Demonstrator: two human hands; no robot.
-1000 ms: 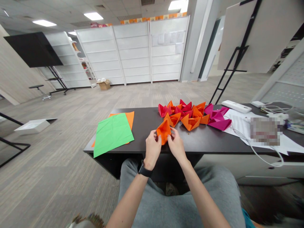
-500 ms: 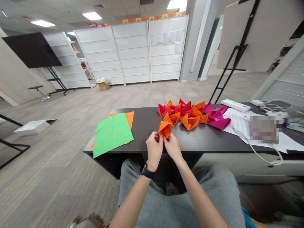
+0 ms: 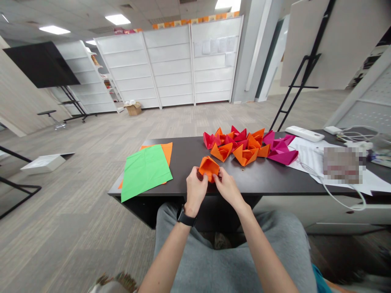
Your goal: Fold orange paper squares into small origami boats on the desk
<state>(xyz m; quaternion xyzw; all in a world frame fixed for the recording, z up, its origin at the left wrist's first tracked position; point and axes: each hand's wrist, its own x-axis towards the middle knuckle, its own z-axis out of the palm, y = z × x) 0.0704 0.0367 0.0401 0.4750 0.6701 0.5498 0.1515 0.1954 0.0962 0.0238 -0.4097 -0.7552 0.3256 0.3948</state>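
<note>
Between my two hands is a piece of folded orange paper point(image 3: 209, 167), its upper part opened out like a shallow pocket. My left hand point(image 3: 196, 186) pinches its left side, and a black watch sits on that wrist. On the paper's right side, my right hand point(image 3: 226, 185) grips with thumb and fingers. Both hands are over the front part of the dark table point(image 3: 177, 171). Just beyond them lies a cluster of folded paper boats, among them an orange paper boat point(image 3: 245, 155) and a magenta paper boat point(image 3: 282, 152). My fingers cover the paper's lower edges.
Left on the table, a green sheet point(image 3: 146, 171) overlaps orange sheets point(image 3: 167, 152). To the right are printed papers point(image 3: 308, 156), a white cable point(image 3: 331, 195), a white power strip point(image 3: 304, 133) and a blurred-out item point(image 3: 342, 166). A board on a black stand point(image 3: 301, 83) rises behind.
My hands have moved slightly apart and the orange paper has shifted a little left and down. Its upper part now looks wider and flatter.
</note>
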